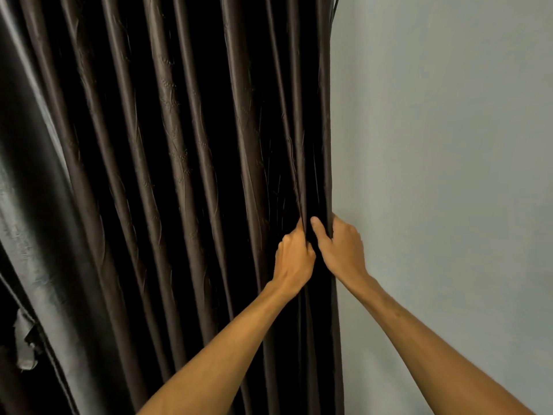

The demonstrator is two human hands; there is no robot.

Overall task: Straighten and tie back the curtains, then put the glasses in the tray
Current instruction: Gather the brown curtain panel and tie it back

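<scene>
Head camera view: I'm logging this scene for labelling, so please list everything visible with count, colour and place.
curtain: one, dark brown, pleated, fills left and centre, right edge beside the wall
shiny panel: one, grey-brown, far left
fabric flap: one, grey, lower left, hanging by the shiny panel
wall: one, pale grey-blue, right side
glasses, tray: none in view
left hand: one, grips a pleat near the curtain's right edge
right hand: one, grips the curtain's right edge, close beside the left hand
</scene>
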